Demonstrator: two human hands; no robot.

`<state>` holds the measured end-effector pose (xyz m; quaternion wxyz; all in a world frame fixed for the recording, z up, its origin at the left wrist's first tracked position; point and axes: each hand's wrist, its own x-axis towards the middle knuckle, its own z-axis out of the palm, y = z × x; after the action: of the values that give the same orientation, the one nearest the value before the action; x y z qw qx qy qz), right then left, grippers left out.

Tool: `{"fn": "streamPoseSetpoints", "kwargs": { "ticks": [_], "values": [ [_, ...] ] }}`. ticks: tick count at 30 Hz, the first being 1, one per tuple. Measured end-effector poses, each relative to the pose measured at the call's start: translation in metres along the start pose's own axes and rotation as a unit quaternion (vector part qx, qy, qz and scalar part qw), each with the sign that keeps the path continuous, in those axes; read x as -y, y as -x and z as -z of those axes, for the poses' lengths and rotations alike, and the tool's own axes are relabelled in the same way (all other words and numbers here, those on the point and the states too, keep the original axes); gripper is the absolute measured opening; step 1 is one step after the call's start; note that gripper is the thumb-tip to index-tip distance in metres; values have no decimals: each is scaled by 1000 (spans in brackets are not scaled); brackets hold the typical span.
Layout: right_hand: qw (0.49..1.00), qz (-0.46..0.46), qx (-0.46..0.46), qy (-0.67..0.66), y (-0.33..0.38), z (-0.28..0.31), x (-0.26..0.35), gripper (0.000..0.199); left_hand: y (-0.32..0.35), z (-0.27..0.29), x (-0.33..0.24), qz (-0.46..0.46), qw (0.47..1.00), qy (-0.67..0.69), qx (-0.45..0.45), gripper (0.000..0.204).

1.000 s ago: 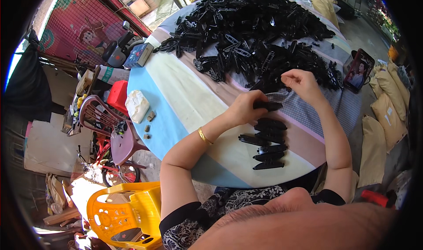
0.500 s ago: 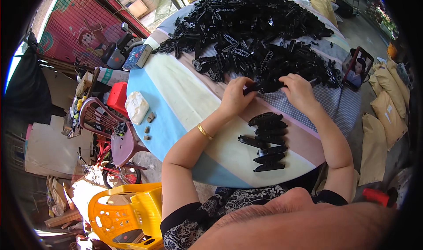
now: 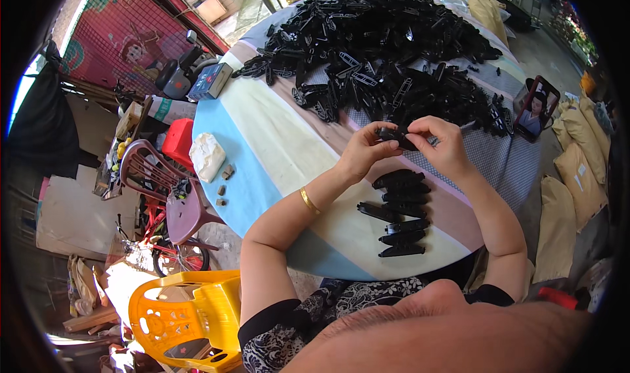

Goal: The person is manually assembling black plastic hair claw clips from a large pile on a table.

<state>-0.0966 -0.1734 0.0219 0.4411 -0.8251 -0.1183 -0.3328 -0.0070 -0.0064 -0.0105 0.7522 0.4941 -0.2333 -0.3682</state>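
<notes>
Over the worktop (image 3: pixel 275 143), between pile (image 3: pixel 387 31) and row (image 3: pixel 403 209), the left hand (image 3: pixel 365 153) grips a black piece (image 3: pixel 396 136), fingers curled; the right hand (image 3: pixel 438 142) pinches its end, apparently working on it. That seems to call for steady left support.

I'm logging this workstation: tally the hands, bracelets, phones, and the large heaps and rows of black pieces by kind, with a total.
Hands: 2, left hand and right hand
Gold bracelet: 1
Phone: 1
Large heap of black pieces: 1
Row of black pieces: 1
Total: 6
</notes>
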Motion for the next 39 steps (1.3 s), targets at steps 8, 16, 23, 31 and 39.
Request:
{"fn": "streamPoseSetpoints", "kwargs": {
  "ticks": [8,16,23,31,39],
  "values": [
    [983,143,8,115,-3,0,-2,13,0,2,0,12,1000,-25,-7,36],
    [999,14,-35,17,1,-5,8,13,-1,1,2,-28,999,19,-22,35],
    [975,201,35,93,-5,1,2,17,1,7,-8,117,988,74,65,26],
    [955,252,60,142,-3,1,7,19,3,5,-18,173,984,6,45,32],
    [995,31,65,63,0,-4,11,24,6,7,-34,63,966,-235,90,39]
  ]
}}
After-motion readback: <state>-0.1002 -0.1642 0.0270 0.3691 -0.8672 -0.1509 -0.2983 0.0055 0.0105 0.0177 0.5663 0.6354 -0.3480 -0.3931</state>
